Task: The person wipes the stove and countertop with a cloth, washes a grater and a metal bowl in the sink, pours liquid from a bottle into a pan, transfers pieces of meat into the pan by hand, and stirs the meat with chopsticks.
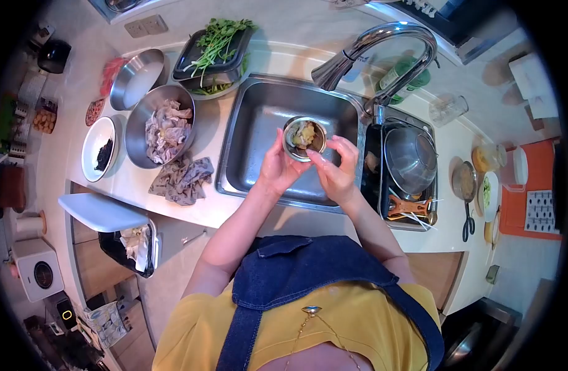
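A small round metal bowl [322, 132] is held over the sink [247, 142], with pale yellowish and whitish pieces of food [304, 135] inside. My left hand [279, 166] is wrapped round the bowl's left side and underside. At its right side, my right hand [338, 170] has its thumb and fingers on the rim. Above and to the right of the bowl arches the chrome faucet [383, 32]; no water can be seen running from it.
Left of the sink are a metal bowl of raw meat [167, 132], a white bowl [89, 148] with dark food, a crumpled cloth [184, 179] and leafy greens [219, 42]. A strainer [411, 159] fills the right-hand basin. An open bin [132, 250] hangs below the counter.
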`<state>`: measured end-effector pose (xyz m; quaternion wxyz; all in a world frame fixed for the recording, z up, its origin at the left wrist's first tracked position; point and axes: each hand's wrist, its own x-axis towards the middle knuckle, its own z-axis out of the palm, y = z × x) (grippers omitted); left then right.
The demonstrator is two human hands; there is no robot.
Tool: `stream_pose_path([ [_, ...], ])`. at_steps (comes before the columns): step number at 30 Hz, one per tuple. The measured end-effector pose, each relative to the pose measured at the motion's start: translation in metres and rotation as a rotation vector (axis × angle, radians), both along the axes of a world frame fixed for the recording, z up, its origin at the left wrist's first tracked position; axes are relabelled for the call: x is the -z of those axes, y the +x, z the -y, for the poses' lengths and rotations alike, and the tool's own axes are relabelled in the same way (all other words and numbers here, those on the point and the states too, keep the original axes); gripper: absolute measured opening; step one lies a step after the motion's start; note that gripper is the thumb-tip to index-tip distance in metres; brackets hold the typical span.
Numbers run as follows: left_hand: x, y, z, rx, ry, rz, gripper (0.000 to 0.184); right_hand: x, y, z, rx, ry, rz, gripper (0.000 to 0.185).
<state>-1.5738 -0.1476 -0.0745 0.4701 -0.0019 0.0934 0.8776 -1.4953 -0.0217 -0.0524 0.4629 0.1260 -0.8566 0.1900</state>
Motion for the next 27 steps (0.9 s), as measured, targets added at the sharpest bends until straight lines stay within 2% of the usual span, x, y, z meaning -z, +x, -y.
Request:
stream_pose_path([
  [4, -0.014, 0.0, 0.0, -0.035, 0.051, -0.025, 0.046, -0.004, 0.002, 0.002, -0.061, -0.104, 0.027, 0.038],
  [6, -0.018, -0.001, 0.001, -0.069, 0.065, -0.033, 0.045, -0.014, 0.002, 0.007, -0.056, -0.285, 0.065, 0.035],
  [9, -0.017, -0.005, 0.005, -0.117, 0.015, -0.014, 0.044, -0.041, -0.015, 0.014, -0.018, -0.323, 0.147, 0.031],
  [10, -0.015, -0.007, 0.006, -0.125, 0.017, -0.018, 0.044, -0.043, -0.024, 0.012, 0.013, -0.245, 0.221, 0.021],
  [11, -0.011, -0.008, 0.008, -0.127, -0.017, -0.051, 0.043, -0.046, -0.031, 0.013, 0.005, -0.244, 0.218, 0.021],
  [13, -0.001, -0.011, 0.011, -0.14, -0.052, -0.09, 0.043, -0.055, -0.046, 0.019, 0.047, 0.067, 0.391, 0.012],
  [14, 0.006, -0.011, 0.013, -0.142, -0.081, -0.099, 0.042, -0.049, -0.056, 0.021, 0.013, 0.094, 0.418, 0.008],
  [17, 0.011, -0.012, 0.024, -0.156, -0.078, -0.166, 0.041, -0.037, -0.073, 0.031, -0.006, 0.207, 0.47, 0.009],
  [20, 0.01, -0.009, 0.035, -0.215, -0.213, -0.147, 0.042, -0.024, -0.079, 0.043, -0.041, 0.157, 0.421, 0.007],
  [23, 0.007, -0.016, 0.05, -0.174, -0.205, -0.187, 0.041, -0.02, -0.078, 0.052, -0.038, 0.121, 0.383, 0.008],
  [25, 0.003, -0.021, 0.059, -0.183, -0.198, -0.146, 0.04, -0.022, -0.078, 0.062, -0.105, -0.03, 0.276, 0.011],
  [27, 0.002, -0.029, 0.071, -0.169, -0.038, -0.077, 0.042, -0.029, -0.072, 0.071, -0.11, -0.066, 0.278, 0.014],
])
